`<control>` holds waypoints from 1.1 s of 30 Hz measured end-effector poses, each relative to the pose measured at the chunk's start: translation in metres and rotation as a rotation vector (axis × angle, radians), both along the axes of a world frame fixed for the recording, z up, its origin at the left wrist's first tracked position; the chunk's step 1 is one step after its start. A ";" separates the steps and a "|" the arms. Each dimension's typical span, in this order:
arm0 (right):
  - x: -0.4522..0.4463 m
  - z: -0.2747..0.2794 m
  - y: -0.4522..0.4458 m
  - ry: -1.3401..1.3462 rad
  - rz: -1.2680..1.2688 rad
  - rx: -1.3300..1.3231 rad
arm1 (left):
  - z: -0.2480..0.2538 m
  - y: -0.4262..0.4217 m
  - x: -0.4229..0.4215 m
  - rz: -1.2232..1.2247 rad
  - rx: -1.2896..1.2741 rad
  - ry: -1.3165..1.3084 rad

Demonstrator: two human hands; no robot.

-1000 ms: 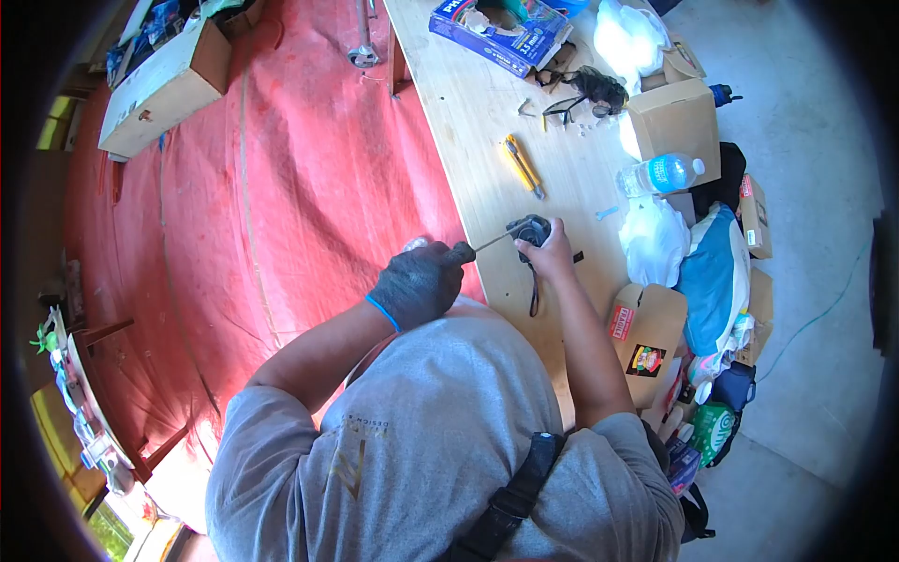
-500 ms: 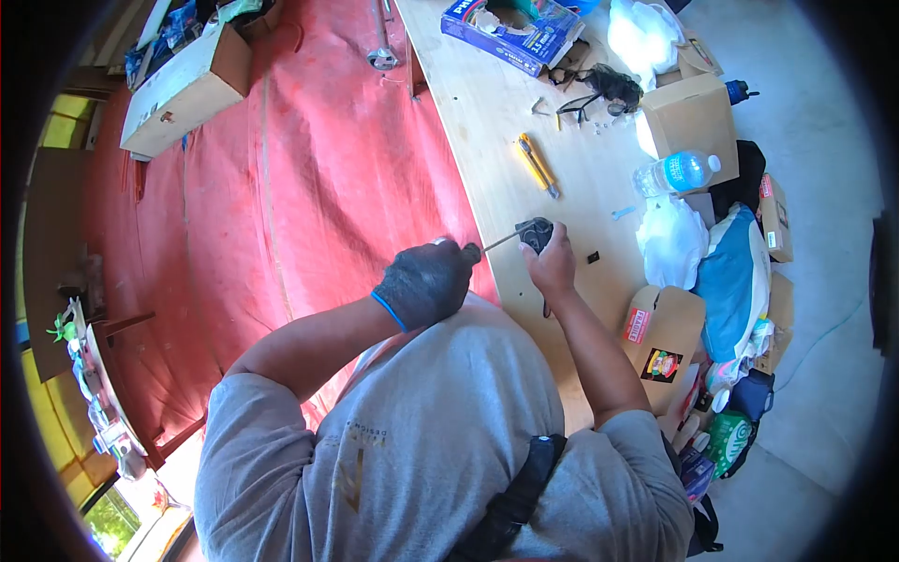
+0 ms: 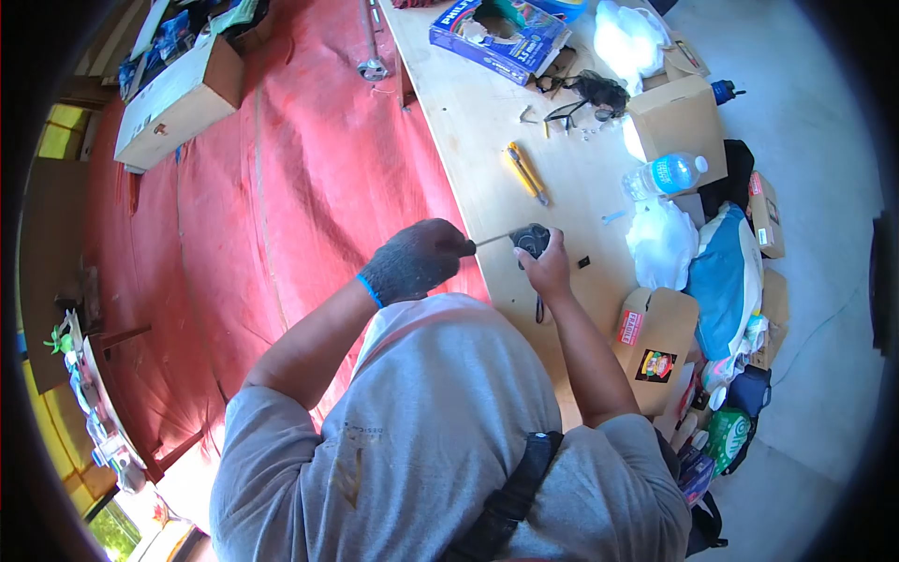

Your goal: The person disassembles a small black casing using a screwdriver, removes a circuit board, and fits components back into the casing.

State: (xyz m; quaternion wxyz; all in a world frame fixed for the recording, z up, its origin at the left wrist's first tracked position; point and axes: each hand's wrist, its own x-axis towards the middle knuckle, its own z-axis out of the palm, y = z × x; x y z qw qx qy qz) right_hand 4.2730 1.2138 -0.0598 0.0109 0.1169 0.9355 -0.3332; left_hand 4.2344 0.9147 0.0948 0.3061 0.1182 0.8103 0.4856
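Observation:
My left hand (image 3: pixel 416 260), in a dark grey glove with a blue cuff edge, is closed around the dark handle of a thin screwdriver (image 3: pixel 493 240). Its metal shaft points right and reaches the edge of a small black device (image 3: pixel 531 241). My bare right hand (image 3: pixel 548 269) grips that device above the wooden table, thumb on its near face. A dark strap (image 3: pixel 539 310) hangs below the device. Just right of my right hand lies a small black piece (image 3: pixel 583 262). Beyond the hands a yellow cutter (image 3: pixel 526 174) rests on the table.
The wooden table (image 3: pixel 468 140) bears a torn blue box (image 3: pixel 499 36), black glasses (image 3: pixel 566 114), a water bottle (image 3: pixel 664 176), white bags (image 3: pixel 661 244) and cardboard boxes (image 3: pixel 682 128). A red sheet (image 3: pixel 318 169) covers the left side, with a white wooden box (image 3: pixel 178 105).
My gloved hand has shifted slightly left, its fingers farther back on the screwdriver handle. The black device stays in my right hand. The whole view has shifted a little.

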 end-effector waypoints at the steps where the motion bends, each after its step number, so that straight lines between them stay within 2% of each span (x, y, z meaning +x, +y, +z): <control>1: -0.001 -0.004 0.006 -0.006 -0.004 -0.024 | -0.004 0.000 0.004 0.105 0.133 -0.064; 3: -0.007 -0.003 0.016 -0.144 -0.158 -0.367 | -0.024 -0.007 0.010 0.313 0.391 -0.197; 4: -0.009 -0.002 0.019 -0.208 -0.233 -0.542 | -0.033 -0.008 0.009 0.335 0.310 -0.158; 6: -0.006 0.020 0.019 -0.220 -0.294 -0.685 | -0.064 -0.015 0.010 0.429 0.405 -0.343; 8: -0.004 0.025 0.022 -0.202 -0.281 -0.757 | -0.060 -0.009 0.008 0.580 0.491 -0.603; 11: 0.001 0.042 0.024 -0.243 -0.270 -0.883 | -0.099 0.003 0.008 0.466 0.665 -0.604; 12: 0.002 0.048 0.023 -0.249 -0.257 -0.877 | -0.103 0.013 0.008 0.456 0.517 -0.564; 15: 0.006 0.060 0.020 -0.258 -0.228 -0.909 | -0.164 0.031 0.003 0.324 0.564 -0.493; 16: 0.008 0.063 0.019 -0.253 -0.224 -0.953 | -0.131 0.041 0.000 0.323 0.404 -0.454; 19: 0.013 0.070 0.014 -0.219 -0.271 -1.082 | -0.141 0.056 -0.015 0.060 0.156 -0.110; 22: 0.017 0.077 0.010 -0.165 -0.362 -1.143 | -0.139 0.066 -0.017 0.031 0.033 -0.002; 26: 0.019 0.093 0.009 -0.039 -0.463 -1.176 | -0.139 0.071 -0.021 -0.040 0.000 0.050; 33: 0.012 0.106 0.022 0.136 -0.366 -1.228 | -0.137 0.074 -0.020 -0.110 -0.128 0.183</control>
